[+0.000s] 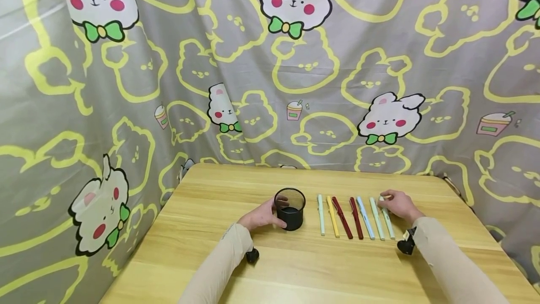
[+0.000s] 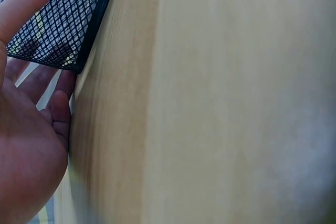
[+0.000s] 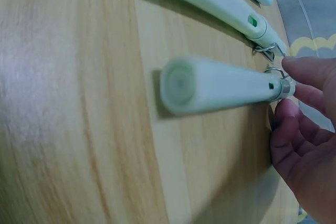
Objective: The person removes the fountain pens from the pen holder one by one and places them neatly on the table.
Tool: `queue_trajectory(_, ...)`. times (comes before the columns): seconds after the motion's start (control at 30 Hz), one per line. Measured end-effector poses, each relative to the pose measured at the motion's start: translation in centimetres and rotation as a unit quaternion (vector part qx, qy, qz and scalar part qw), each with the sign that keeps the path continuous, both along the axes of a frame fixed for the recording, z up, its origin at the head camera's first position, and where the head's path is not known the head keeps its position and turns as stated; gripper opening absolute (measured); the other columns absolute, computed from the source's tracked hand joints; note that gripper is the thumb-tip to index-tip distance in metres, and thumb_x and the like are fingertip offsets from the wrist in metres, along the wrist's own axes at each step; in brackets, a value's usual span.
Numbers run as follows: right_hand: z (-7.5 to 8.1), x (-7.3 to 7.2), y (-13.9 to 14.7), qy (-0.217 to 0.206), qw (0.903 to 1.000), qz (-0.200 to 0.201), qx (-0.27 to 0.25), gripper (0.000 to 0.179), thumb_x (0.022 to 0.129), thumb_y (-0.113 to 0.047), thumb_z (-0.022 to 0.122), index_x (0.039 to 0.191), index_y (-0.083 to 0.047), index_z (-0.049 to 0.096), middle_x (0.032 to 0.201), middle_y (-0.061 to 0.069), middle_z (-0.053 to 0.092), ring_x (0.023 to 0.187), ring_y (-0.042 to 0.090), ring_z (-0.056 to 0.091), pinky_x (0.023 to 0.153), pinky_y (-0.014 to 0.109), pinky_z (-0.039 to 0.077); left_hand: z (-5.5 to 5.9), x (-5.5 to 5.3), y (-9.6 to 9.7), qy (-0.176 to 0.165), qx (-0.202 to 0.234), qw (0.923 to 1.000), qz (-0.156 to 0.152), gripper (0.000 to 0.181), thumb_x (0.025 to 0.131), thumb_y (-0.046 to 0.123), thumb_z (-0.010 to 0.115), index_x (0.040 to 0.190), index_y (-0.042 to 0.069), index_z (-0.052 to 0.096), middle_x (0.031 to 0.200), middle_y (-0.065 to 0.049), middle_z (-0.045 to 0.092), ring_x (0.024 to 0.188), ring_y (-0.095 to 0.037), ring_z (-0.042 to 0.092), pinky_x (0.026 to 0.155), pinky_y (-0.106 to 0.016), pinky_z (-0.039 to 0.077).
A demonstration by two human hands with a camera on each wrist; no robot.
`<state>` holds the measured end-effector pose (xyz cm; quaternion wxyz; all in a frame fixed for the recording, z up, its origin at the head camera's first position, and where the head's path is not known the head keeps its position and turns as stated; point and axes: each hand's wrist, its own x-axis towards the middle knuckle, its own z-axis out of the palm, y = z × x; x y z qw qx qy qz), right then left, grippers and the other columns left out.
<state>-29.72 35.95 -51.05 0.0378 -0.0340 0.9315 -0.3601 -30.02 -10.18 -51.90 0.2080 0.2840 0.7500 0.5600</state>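
Note:
A round black mesh pen holder (image 1: 290,217) stands upright on the wooden table. My left hand (image 1: 262,215) holds it from the left, thumb at the near side and fingers round behind, and the mesh (image 2: 63,24) shows between them in the left wrist view. At the right end of a row of pens, my right hand (image 1: 398,204) pinches the clip end of a pale green pen (image 3: 226,87) between thumb and fingers. In the right wrist view, this pen's blunt end points toward the camera. Another pale green pen (image 1: 377,218) lies just left of it.
Further left in the row lie a light blue pen (image 1: 365,217), two dark red pens, one (image 1: 356,218) beside the other, a yellow pen (image 1: 333,216) and a mint pen (image 1: 321,215) nearest the holder. A patterned curtain (image 1: 253,69) hangs behind the table (image 1: 312,271).

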Motion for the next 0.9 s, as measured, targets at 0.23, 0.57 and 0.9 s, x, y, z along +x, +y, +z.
queue_trajectory(0.23,-0.3,0.5,-0.1,-0.021,0.9996,-0.005,-0.017,0.057,0.094,-0.029,0.058,0.128,0.014,0.044,0.111,0.032,0.057,0.088,0.031,0.061,0.071,0.039,0.051,-0.4,0.3,-0.1,-0.006,-0.004,1.0000,-0.005,0.086,0.073,0.000,0.079,0.144,0.003,0.029,0.138,-0.020,0.043,0.127,-0.029,0.041,0.104,-0.041,0.031)
queue_trajectory(0.57,0.5,1.8,-0.8,-0.002,1.0000,-0.008,-0.002,0.058,0.097,-0.034,0.052,0.128,0.014,0.042,0.113,0.034,0.053,0.093,0.037,0.058,0.073,0.044,0.050,0.0,0.6,-0.8,-0.009,-0.003,0.9999,0.006,0.095,0.075,0.005,0.078,0.149,0.002,0.018,0.143,-0.023,0.034,0.133,-0.032,0.032,0.109,-0.047,0.021)
queue_trajectory(0.9,1.7,4.8,-2.1,0.086,0.9957,-0.002,0.033,0.060,0.095,-0.036,0.055,0.126,0.014,0.044,0.118,0.035,0.050,0.105,0.047,0.049,0.082,0.056,0.044,1.5,3.3,-3.4,0.069,-0.142,0.9813,0.110,0.100,0.076,0.028,0.080,0.150,0.005,0.018,0.151,-0.018,0.023,0.135,-0.036,0.026,0.106,-0.054,0.023)
